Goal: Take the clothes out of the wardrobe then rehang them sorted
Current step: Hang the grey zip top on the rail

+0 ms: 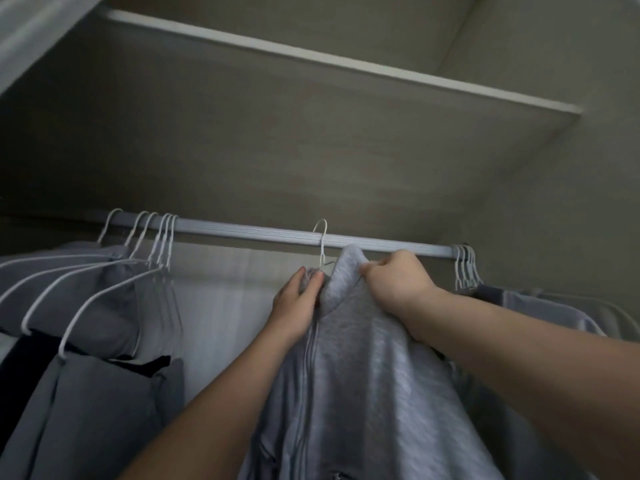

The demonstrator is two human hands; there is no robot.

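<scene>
1. Wardrobe interior is seen from below: a pale shelf (311,60) runs overhead, and a ribbed rail (242,232) crosses beneath it
2. At the left end of the rail, a cluster of white hangers (152,244) is hung close together, carrying grey garments (86,393), with a dark piece (20,368) showing under them
3. At the right end, a second bunch of hangers (465,268) is packed tight, and further grey clothes (540,303) are draped from it
4. Between the two groups, well apart from both, a light grey zip jacket (374,375) is held up at the rail; the white hook (322,237) of its hanger appears to be looped over the rail, though whether the weight is borne by it cannot be told
5. The collar is gripped on both sides: the left hand (298,303) is curled round the fabric just left of the zip (308,358), and the right hand (398,282) is closed on the raised collar edge, with the thumb pressed against the cloth
6. Whether this jacket is being lifted off or put back cannot be settled from the view alone; the two tidy bunches and the bare stretch of rail suggest that rehanging is under way
7. On that reading, most of the task is judged done: two groups are already placed, and this jacket is to be seated and slid to its group
8. How many clothes are left outside the wardrobe cannot be seen, so the amount left is unknown
</scene>
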